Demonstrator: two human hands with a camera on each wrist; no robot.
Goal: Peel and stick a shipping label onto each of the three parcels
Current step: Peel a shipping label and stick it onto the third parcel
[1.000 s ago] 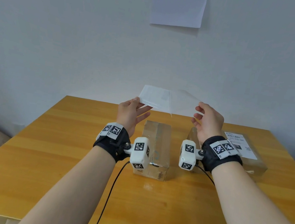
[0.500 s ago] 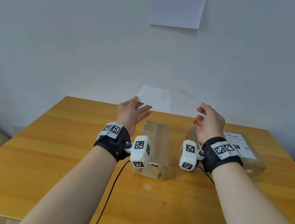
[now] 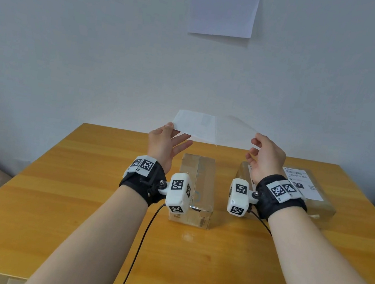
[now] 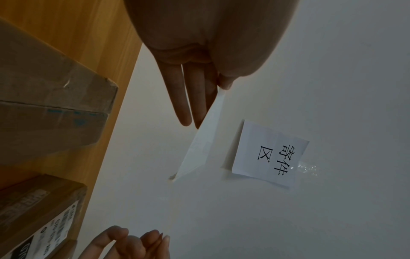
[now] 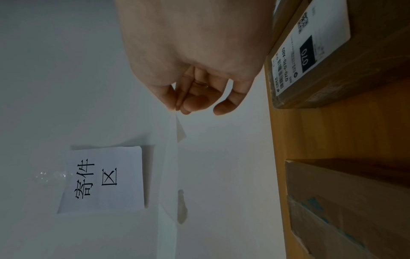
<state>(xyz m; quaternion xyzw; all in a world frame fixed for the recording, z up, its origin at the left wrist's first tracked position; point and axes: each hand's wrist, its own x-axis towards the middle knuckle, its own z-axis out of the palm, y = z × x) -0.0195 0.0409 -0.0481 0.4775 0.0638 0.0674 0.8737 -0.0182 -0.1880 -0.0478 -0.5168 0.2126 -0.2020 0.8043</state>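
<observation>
Label (image 3: 195, 125) and backing (image 3: 235, 130) pinched by left hand (image 3: 162, 143) and right hand (image 3: 266, 158), high above parcels (image 3: 196, 186).

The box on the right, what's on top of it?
A white shipping label is stuck on top of the right box. The right hand and wrist cover its near-left part.

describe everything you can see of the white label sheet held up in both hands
The thin white label sheet hangs in the air above the wooden table's far edge, roughly level. Its left part is opaque white with faint grey print; its right part looks translucent. The left hand pinches the left corner, the right hand the right end. Nothing else touches it.
</observation>
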